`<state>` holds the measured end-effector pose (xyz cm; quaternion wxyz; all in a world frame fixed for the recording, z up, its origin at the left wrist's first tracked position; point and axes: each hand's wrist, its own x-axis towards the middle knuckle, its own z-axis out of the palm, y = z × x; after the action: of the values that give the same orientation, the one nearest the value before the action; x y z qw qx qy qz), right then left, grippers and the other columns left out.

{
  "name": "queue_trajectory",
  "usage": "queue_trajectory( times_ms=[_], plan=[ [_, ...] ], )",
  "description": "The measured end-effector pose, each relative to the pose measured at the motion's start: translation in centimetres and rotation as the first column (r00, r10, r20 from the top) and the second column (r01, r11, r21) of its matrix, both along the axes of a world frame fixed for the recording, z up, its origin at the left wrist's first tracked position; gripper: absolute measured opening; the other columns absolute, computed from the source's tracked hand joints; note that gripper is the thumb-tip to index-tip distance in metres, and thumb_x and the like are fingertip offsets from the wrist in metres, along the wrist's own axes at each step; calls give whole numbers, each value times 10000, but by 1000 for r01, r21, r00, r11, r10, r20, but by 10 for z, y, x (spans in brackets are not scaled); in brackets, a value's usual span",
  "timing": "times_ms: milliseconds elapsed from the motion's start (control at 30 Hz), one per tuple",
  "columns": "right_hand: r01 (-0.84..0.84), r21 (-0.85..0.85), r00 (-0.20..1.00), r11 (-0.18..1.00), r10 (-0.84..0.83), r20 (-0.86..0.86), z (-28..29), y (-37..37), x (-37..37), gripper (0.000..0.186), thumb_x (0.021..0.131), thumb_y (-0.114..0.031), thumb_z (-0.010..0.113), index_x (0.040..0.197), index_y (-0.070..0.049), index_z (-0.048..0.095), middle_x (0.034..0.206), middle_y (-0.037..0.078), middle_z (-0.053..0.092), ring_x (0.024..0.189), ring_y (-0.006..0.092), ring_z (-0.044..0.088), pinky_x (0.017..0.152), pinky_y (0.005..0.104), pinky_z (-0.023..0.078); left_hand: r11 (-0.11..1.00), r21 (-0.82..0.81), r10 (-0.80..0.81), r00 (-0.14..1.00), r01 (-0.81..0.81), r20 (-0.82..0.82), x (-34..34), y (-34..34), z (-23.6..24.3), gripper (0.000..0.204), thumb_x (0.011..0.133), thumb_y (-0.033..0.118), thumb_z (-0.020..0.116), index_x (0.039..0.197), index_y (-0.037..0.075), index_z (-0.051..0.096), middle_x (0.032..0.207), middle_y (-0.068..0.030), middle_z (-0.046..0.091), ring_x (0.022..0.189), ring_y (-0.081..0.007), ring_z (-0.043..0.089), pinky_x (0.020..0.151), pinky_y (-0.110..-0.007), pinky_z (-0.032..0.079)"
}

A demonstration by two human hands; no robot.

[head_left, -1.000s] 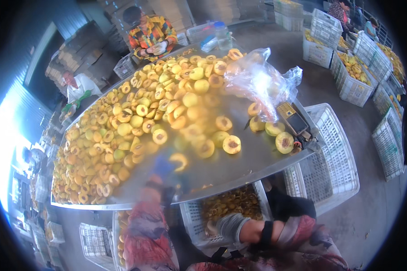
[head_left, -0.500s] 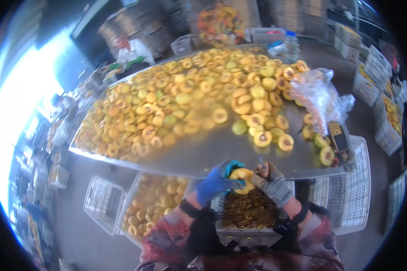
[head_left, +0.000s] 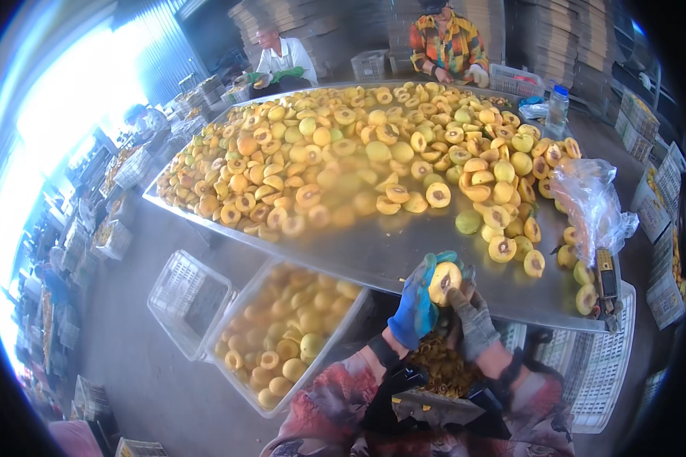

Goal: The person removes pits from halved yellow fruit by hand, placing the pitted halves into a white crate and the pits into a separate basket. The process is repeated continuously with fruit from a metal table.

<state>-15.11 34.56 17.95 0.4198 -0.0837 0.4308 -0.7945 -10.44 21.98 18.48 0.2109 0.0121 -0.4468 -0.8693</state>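
We've got our blue rubbery-gloved left hand [head_left: 418, 303] gripping a round yellow fruit half [head_left: 443, 283]; grey knit-gloved right hand [head_left: 473, 318] touching it, can't tell its grip.

No words, numbers or signs can be read. On the dark boxy device [head_left: 607, 276] at the right end of the desk [head_left: 358, 263], any marking is too small to be made out. Nothing legible is found on the blue-capped bottle [head_left: 558, 111], the white crate at far right [head_left: 665, 288] or the stacked cardboard [head_left: 305, 47], all small or blurred.
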Motion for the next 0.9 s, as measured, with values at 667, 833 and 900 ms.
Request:
queue_trajectory(
  times_ms=[667, 833, 900],
  plan=[
    [418, 310, 119, 854, 287, -951, -6, 13, -5, 280, 875, -224, 547, 1081, -40, 504, 929, 198, 574, 848, 385, 577, 730, 459, 463, 944, -261, 223, 973, -202, 54, -4, 12, 3, 438, 981, 354, 372, 1159, -26, 497, 1047, -146, 552, 945, -268, 559, 894, -444, 470],
    [313, 520, 337, 795, 419, -843, 0, 17, -3, 284, 956, -319, 436, 1053, -62, 505, 901, 220, 605, 817, 423, 584, 697, 485, 450, 801, -548, 268, 963, -242, -33, 1, 13, -3, 305, 942, 164, 485, 1174, -34, 466, 1068, -146, 542, 947, -235, 562, 902, -406, 477],
    [289, 591, 398, 753, 467, -789, -1, 12, 0, 304, 964, -344, 418, 1047, -73, 528, 929, 216, 609, 835, 414, 585, 699, 463, 455, 737, -628, 290, 956, -249, -38, 3, 11, -4, 301, 917, 116, 518, 1170, -38, 462, 1071, -144, 543, 943, -226, 565, 901, -384, 475]
  ],
)
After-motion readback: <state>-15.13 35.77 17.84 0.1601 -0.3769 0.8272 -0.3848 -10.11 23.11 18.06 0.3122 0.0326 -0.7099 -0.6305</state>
